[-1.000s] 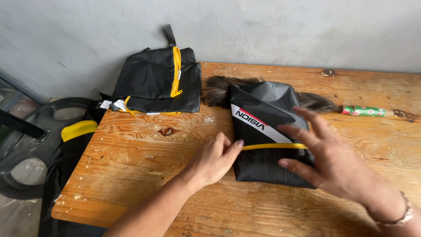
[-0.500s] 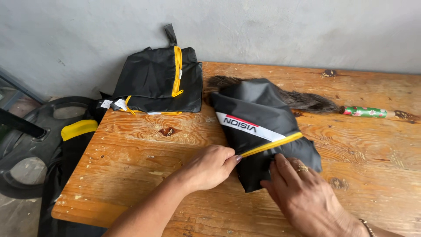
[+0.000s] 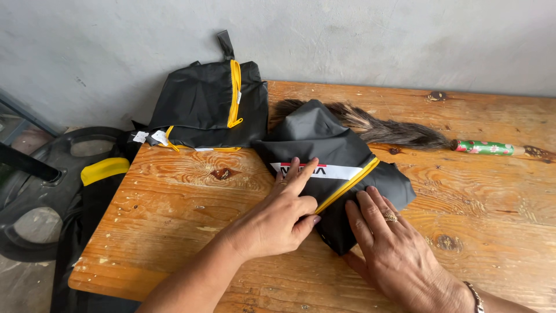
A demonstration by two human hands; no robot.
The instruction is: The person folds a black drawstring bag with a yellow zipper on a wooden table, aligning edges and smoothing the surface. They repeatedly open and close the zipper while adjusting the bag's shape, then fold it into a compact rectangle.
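A folded black fabric bag (image 3: 330, 145) with a yellow zip and a white stripe lies on the wooden table (image 3: 174, 208). My left hand (image 3: 278, 214) rests on its near-left edge, index finger stretched over the white stripe, thumb pinching the fabric by the zip. My right hand (image 3: 388, 243) presses flat on the bag's near corner, fingers together; it wears a ring and a bracelet. A second black bag (image 3: 211, 104) with a yellow zip lies at the table's far left corner.
A feather duster (image 3: 399, 133) with a green patterned handle lies behind the bag toward the right. The grey wall stands right behind the table. A dark plastic chair (image 3: 40, 174) and black-and-yellow fabric (image 3: 101, 171) sit left of the table edge.
The bag has turned and been folded tighter. My right hand slid from the bag's right side to its near corner. My left index finger moved up onto the white stripe.
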